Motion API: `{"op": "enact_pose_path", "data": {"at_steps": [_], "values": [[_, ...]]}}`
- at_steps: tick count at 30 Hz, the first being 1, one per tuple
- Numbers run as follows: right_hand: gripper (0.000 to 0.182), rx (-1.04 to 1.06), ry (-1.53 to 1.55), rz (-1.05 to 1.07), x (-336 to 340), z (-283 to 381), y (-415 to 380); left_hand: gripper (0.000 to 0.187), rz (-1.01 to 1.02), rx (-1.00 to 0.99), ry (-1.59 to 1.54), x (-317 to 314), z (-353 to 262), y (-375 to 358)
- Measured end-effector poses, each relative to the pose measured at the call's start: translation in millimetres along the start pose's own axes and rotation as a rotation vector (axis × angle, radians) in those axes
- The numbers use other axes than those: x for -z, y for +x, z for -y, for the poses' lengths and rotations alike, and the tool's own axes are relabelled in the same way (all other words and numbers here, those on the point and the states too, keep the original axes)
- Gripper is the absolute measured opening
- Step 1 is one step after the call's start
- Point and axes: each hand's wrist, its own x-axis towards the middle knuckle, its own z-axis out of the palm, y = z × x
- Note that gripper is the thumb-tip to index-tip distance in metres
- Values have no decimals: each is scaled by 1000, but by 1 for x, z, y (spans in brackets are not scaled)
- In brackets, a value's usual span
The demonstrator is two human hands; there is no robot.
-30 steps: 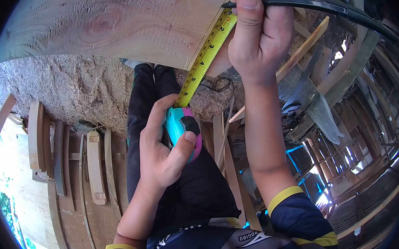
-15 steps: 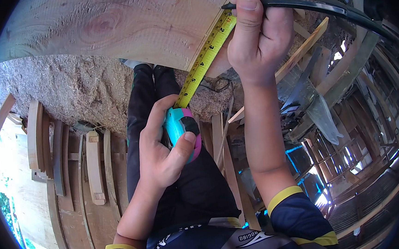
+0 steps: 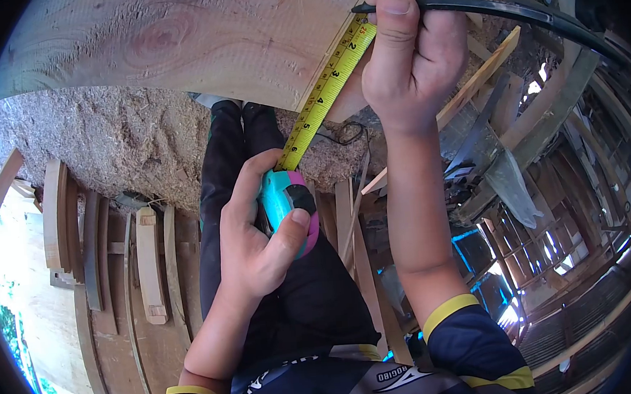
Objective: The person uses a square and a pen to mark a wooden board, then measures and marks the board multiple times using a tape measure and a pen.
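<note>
In my left hand (image 3: 255, 227) is a tape measure (image 3: 280, 199) with a turquoise and pink case, the thumb on its black part. Its yellow blade (image 3: 319, 98) runs out along the edge of a wide wooden board (image 3: 151, 44) with a knotted grain. My right hand (image 3: 415, 51) is closed at the blade's far end, over the board's edge. Between its thumb and fingers it grips a long, slim black pointed thing (image 3: 507, 10), whose tip lies by the blade's end. The blade's hook is hidden or too small to make out.
Sawdust (image 3: 121, 137) covers the ground below the board. Several curved wooden pieces (image 3: 57, 215) lean or lie at the left. A wood offcut (image 3: 479, 79) and more timber fill the right, with a clear plastic sheet (image 3: 512, 190) hanging there.
My right hand has shifted very slightly right with the black pointed thing. My left hand and the tape measure look the same.
</note>
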Motion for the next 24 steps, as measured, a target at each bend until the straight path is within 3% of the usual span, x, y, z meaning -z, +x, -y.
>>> {"op": "enact_pose_path", "data": {"at_steps": [5, 24], "values": [[25, 14, -41, 27, 3, -5, -2, 81, 66, -21, 30, 6, 3, 0], [24, 0, 31, -18, -4, -8, -7, 81, 54, -36, 8, 4, 3, 1]]}}
